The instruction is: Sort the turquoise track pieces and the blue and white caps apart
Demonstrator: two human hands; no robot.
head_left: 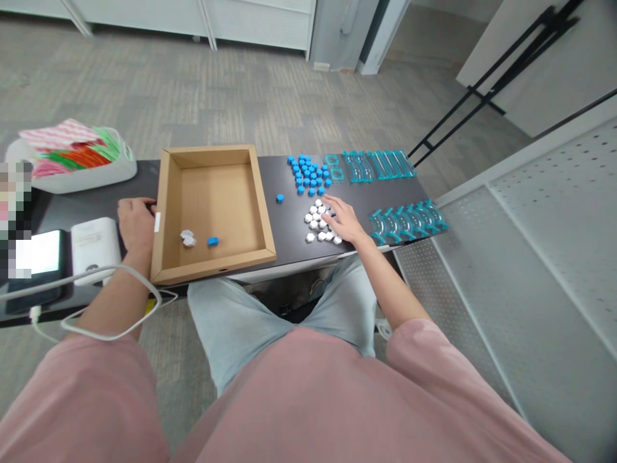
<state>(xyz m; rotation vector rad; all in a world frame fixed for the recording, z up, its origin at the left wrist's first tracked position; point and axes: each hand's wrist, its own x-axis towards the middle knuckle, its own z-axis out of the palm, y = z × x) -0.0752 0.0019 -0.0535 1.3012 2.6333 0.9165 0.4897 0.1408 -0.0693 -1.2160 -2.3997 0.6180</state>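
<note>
Directions are taken from the loose white pieces (313,224), with 12 o'clock away from the person. These pieces lie on the desk (289,235) between the cardboard box (219,199) at 9 o'clock and the lower teal parts (409,220) at 3. Blue pieces (307,173) sit just beyond at 12; upper teal parts (380,166) at half past 1.

The right hand (343,222) has its fingers spread over the white pieces, on or just above them; nothing is seen gripped. The left hand (137,222) is curled against the box's 9 o'clock wall; fingertips are hidden, so whether it grips cannot be told. The step in hand is judged to be handling the white pieces; lifting them would call for a narrower, low grasp.

The box floor is mostly bare, its few pieces near 6 o'clock. The strip toward the box is unobstructed save one lone blue piece (280,199) at 10. The near edge at 6 is close; the white cable (113,335) crosses the left forearm.
</note>
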